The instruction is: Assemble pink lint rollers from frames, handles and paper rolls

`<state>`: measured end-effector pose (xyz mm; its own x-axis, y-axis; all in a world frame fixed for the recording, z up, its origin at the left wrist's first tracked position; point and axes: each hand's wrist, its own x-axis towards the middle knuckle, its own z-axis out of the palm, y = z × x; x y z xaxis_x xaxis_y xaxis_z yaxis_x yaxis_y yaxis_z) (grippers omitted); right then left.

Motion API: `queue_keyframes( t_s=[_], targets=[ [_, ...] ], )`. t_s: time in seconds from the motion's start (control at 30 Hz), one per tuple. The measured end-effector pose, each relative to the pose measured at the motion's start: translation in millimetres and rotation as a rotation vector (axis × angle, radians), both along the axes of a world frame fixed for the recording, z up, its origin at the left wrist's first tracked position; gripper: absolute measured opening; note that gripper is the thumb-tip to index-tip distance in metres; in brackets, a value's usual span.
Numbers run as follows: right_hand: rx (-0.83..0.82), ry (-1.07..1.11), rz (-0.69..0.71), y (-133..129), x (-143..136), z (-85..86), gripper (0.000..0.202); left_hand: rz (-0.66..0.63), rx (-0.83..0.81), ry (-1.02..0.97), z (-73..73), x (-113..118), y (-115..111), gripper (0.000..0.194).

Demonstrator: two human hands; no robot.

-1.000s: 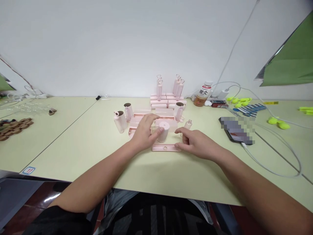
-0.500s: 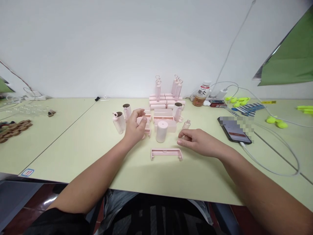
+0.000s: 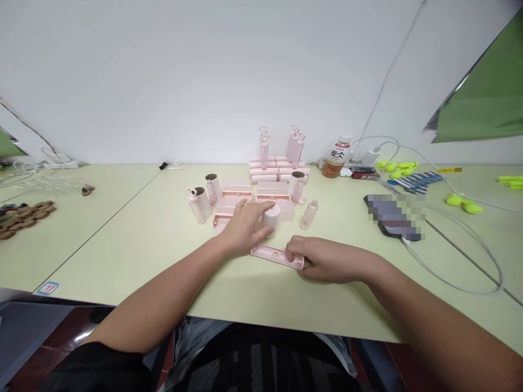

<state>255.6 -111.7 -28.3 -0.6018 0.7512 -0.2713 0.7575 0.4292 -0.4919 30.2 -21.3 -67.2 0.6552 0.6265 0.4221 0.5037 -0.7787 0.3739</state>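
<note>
My left hand [image 3: 246, 226] has its fingers and thumb around the left side of an upright white roll with a pink top [image 3: 271, 216]. Pinched at its right end by my right hand [image 3: 322, 258] is a long pink tray-like piece [image 3: 273, 254], tilted, with a small hole in its middle. Right of the roll a small clear pink bottle [image 3: 309, 214] stands on the table. Behind my left hand lie open pink cases [image 3: 237, 195]; another pink case [image 3: 274, 197] is behind the roll.
Upright pink holders with tubes stand at left [image 3: 200, 206] and right [image 3: 297, 187]. Stacked pink cases [image 3: 263, 171] and slim bottles are at the back. A drink bottle [image 3: 335, 158], a phone [image 3: 392, 218] with its cable, and yellow-green pieces [image 3: 463, 203] lie rightward.
My left hand has moved right onto the roll. My right hand has come down and taken hold of the long pink piece, which has turned and tilted.
</note>
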Motion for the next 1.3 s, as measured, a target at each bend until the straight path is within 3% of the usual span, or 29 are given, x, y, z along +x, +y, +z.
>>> queue_keyframes(
  t_s=[0.2,0.33,0.6,1.03,1.3],
  targets=[
    [-0.035,0.053,0.029,2.8,4.3,5.6,0.007,-0.107,-0.060,-0.104,1.7,-3.9,4.9,0.051],
    [-0.075,0.066,0.024,1.6,5.4,6.7,0.016,-0.199,-0.098,-0.136,4.7,-1.1,2.4,0.049],
    [-0.075,0.016,-0.040,-0.3,7.5,9.0,0.007,-0.320,-0.320,-0.096,11.7,10.9,-3.5,0.056],
    [0.009,0.019,-0.067,2.1,9.9,4.5,0.009,-0.301,-0.421,-0.162,2.4,14.3,-4.0,0.060],
    [0.033,0.118,-0.142,4.3,10.0,8.6,0.011,-0.305,-0.807,-0.430,1.0,8.2,4.7,0.069]
  ],
)
